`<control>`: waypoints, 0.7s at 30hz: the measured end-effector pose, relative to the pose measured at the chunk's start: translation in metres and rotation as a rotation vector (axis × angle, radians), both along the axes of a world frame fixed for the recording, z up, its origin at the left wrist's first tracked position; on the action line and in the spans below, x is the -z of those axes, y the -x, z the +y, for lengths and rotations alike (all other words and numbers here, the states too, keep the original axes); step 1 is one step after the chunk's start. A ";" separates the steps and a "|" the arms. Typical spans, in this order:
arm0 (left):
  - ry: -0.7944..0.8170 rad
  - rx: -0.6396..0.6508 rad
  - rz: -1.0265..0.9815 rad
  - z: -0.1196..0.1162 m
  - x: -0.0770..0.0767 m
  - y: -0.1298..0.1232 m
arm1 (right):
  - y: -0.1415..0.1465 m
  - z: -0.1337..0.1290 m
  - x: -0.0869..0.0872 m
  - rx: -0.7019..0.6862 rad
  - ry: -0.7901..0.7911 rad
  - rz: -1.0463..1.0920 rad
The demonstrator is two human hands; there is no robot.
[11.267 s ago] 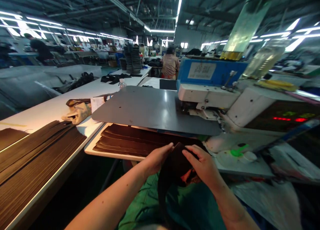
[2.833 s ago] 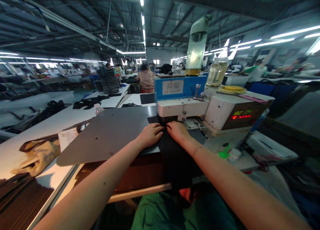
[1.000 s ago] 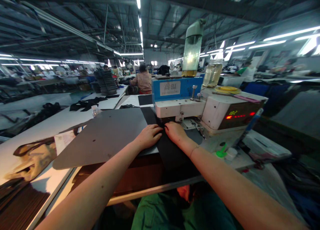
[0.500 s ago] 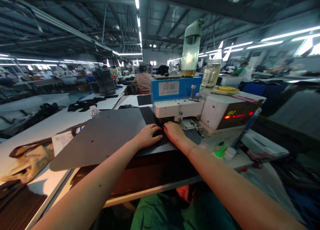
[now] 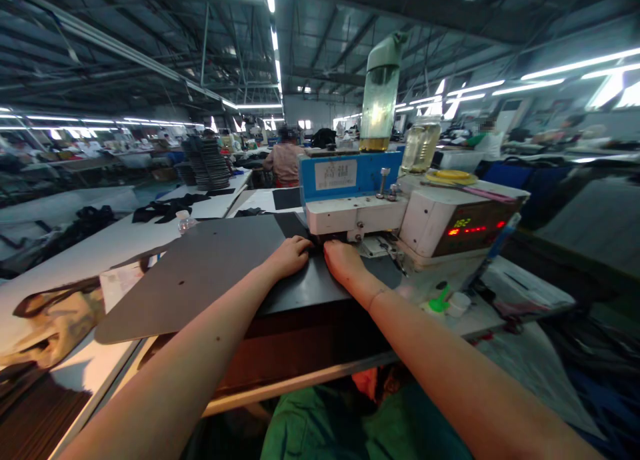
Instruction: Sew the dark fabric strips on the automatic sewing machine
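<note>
A blue and white sewing machine (image 5: 356, 215) stands before me, its head low over the work surface. My left hand (image 5: 289, 257) is at the left of the head, fingers bent together on the edge of a black piece of fabric (image 5: 291, 225). To its right, my right hand (image 5: 344, 261) is closed with its fingertips close under the head, at the same dark fabric. The fabric is partly hidden by the fingers and the head. Beneath my wrists lies a shiny metal plate (image 5: 295, 290), beside a grey board (image 5: 210, 263).
A tall bottle (image 5: 381, 103) and a jar (image 5: 421, 147) stand on the machine, near a yellow disc (image 5: 451, 177). Right of my hands are a lit control panel (image 5: 475, 228) and a green-tipped bottle (image 5: 440, 301). Tan fabric (image 5: 60, 317) lies left. A person (image 5: 285, 160) sits ahead.
Both hands have shifted forward slightly, and the left one has moved left. The black fabric has slid away from me, baring the metal plate between my hands.
</note>
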State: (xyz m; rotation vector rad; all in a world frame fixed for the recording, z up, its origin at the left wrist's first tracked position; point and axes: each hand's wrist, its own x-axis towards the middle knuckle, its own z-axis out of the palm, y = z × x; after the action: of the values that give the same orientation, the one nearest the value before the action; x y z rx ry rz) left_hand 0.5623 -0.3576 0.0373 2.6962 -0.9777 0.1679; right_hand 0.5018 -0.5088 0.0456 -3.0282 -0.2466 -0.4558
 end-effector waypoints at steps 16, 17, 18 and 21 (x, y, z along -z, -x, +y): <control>-0.018 -0.002 0.008 0.044 -0.013 0.073 | 0.094 -0.030 0.015 -0.238 -0.940 0.091; -0.012 0.034 -0.011 0.048 -0.013 0.090 | 0.103 -0.027 0.020 -0.222 -1.036 0.197; -0.005 0.053 -0.035 0.051 -0.011 0.105 | 0.112 -0.023 0.025 -0.206 -1.125 0.306; 0.097 0.048 -0.117 0.059 -0.001 0.138 | 0.124 -0.007 0.039 -0.212 -1.381 0.562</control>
State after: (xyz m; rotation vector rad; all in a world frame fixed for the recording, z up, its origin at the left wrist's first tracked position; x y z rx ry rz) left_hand 0.4240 -0.2991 0.0386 2.5972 -1.0384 0.3576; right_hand 0.3775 -0.5154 0.0064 -1.6334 -0.1159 0.2160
